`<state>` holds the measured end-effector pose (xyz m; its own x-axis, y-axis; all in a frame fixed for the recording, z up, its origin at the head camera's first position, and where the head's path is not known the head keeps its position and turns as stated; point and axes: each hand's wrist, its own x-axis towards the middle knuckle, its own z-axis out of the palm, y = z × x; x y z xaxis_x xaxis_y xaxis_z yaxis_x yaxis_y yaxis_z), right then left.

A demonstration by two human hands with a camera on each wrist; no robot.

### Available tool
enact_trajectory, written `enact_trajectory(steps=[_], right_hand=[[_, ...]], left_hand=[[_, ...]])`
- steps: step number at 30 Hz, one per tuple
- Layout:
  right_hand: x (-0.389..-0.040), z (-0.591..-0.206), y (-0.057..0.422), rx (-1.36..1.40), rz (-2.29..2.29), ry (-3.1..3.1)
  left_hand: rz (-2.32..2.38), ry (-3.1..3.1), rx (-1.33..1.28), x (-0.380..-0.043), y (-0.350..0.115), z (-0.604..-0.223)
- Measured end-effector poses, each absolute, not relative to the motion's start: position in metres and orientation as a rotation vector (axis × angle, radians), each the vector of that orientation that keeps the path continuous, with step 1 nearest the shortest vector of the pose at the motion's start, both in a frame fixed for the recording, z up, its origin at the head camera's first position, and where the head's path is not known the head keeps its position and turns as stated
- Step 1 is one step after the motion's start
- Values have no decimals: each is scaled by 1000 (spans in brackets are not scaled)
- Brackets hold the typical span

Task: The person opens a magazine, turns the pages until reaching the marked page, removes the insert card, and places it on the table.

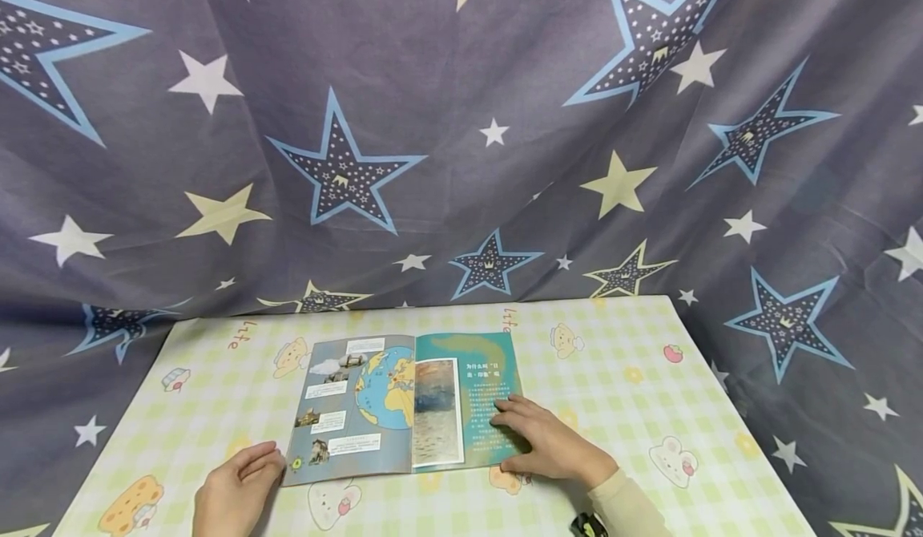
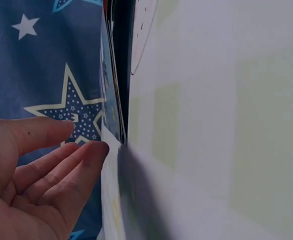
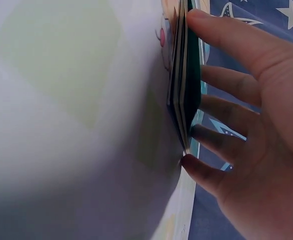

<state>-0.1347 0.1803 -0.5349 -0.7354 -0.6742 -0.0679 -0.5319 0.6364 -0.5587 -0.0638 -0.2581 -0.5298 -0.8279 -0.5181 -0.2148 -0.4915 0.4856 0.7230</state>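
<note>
Pale, plain cream-coloured cloth right sleeve [image 1: 626, 506]

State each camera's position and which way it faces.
Head: on the head, facing forward and down at the open book on the table; left hand, right hand and sleeve show.
Left wrist: on that wrist, toward the book's edge; the left hand shows.
Right wrist: on that wrist, toward the book's edge; the right hand shows.
Shared: both wrist views show the book and starry cloth.
</note>
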Motion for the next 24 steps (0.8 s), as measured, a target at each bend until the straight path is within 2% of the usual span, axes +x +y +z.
enact_trajectory(steps=[10, 24], right_hand=[[-137, -527, 188, -965, -908, 2563], [-138, -534, 188, -863, -1232, 2925]], left_hand=[[-1345, -2718, 728, -71, -246, -520], [-1534, -2684, 431, -92, -205, -508]])
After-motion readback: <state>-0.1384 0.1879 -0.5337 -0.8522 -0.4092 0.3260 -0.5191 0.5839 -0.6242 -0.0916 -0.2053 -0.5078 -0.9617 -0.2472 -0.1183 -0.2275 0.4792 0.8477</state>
